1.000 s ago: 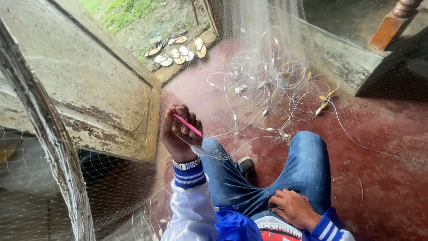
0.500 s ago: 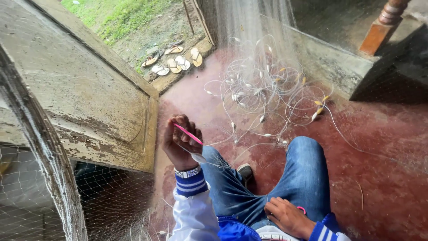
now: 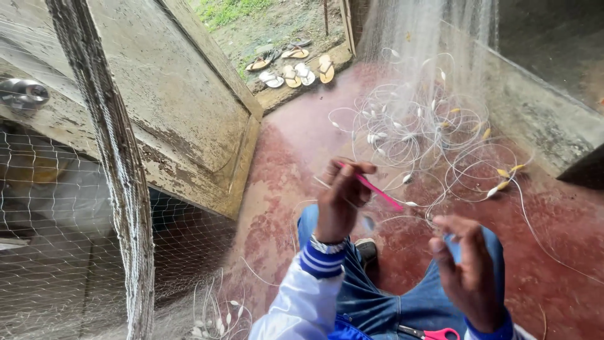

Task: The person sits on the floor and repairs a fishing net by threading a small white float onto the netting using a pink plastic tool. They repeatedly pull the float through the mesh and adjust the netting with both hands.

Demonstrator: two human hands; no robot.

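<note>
Netting needle (image 3: 376, 189), thin and pink, sits pinched in the fingers (image 3: 352, 171) of your left hand (image 3: 343, 204), angled down toward the right over your knees. Going from the left edge: pale fishing net (image 3: 56, 252) hangs close in front of you, with a thick bunched cord (image 3: 116, 164) of net running top to bottom. Behind it stands a worn wooden door (image 3: 189, 107) with peeling paint. Beyond the doorway, several sandals (image 3: 292, 66) lie on bare ground near the step. Your left hand is raised at centre, wrist in a blue and white striped cuff, fingers clenched on the needle. Past it, loops of white line with small white and yellow floats (image 3: 428, 138) lie tangled on the red floor (image 3: 289, 145). More sheer net hangs above them. Your right hand (image 3: 469, 271) is lower and to the right, above your blue jeans (image 3: 434, 302); its fingers are curled, but you cannot tell whether they grip line or something small and pale. Red-handled scissors (image 3: 434, 332) rest on your lap at the bottom edge
</note>
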